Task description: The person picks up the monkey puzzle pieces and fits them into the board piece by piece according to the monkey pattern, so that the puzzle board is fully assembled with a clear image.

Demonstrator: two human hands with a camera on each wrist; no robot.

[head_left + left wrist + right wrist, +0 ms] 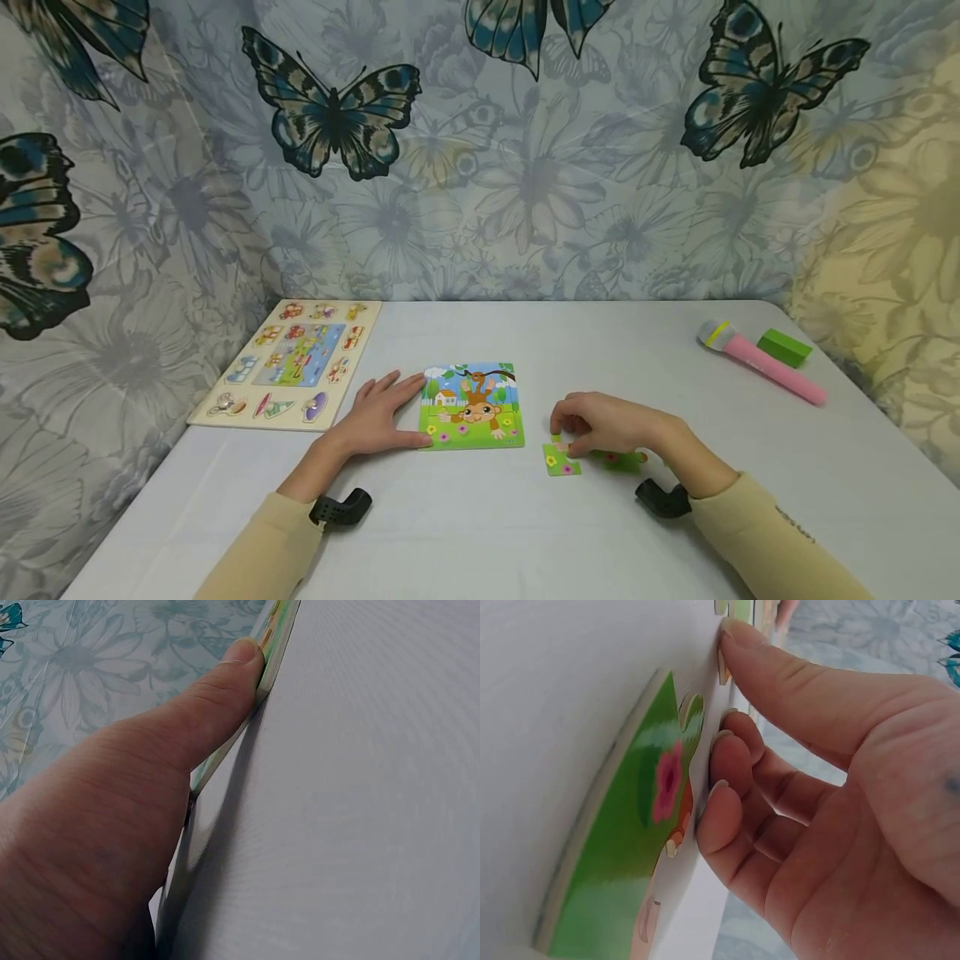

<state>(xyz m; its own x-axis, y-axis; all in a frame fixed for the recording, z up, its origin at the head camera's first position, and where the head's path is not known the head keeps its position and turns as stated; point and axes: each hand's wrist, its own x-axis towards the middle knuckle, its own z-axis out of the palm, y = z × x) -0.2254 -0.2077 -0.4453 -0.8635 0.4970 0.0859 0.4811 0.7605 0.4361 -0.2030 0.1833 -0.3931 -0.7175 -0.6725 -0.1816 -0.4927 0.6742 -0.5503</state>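
Note:
A square monkey puzzle point(468, 408) lies flat on the white table. My left hand point(382, 421) rests at its left side, fingers spread toward the upper corner and thumb on the lower one; in the left wrist view the thumb point(232, 682) presses along the board's edge. To the right, my right hand point(600, 421) holds a small green puzzle piece point(562, 468) with yellow and pink flowers between thumb and forefinger, low at the table. Its other fingers are curled. Another green piece point(622, 862) with a pink flower lies beneath that hand, partly hidden in the head view.
At the back left lies a large wooden picture board point(217, 392) with vehicles and toys on it. A pink toy microphone point(772, 367) and a green block point(784, 347) lie at the right. Butterfly-patterned cloth point(525, 208) hangs behind the table point(465, 533).

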